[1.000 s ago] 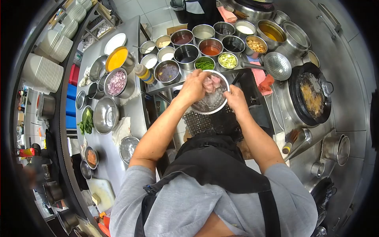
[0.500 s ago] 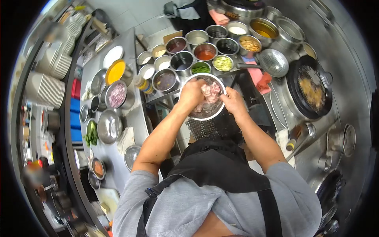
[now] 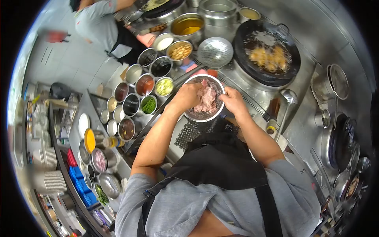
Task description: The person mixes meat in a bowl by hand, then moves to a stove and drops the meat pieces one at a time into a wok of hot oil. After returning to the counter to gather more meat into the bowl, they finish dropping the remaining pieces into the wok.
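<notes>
A steel bowl [image 3: 193,115] of raw pink meat pieces [image 3: 207,98] is held in front of my chest, just short of the stove edge. My left hand [image 3: 187,96] is inside the bowl at its left side, fingers closed on the meat. On the bowl's right rim rests my right hand [image 3: 233,100], gripping it. I wear a grey shirt and a black apron.
A black wok [image 3: 267,55] of frying food sits at the upper right, with a perforated skimmer [image 3: 214,52] beside it. Several steel tubs of sauces and chopped vegetables [image 3: 149,87] line the left. A ladle [image 3: 287,103] lies right. Another person [image 3: 103,24] stands upper left.
My view has swung to the right, so the wok and the tubs shifted left and up. Both hands stay at the bowl, and the meat sits heaped higher under my left hand.
</notes>
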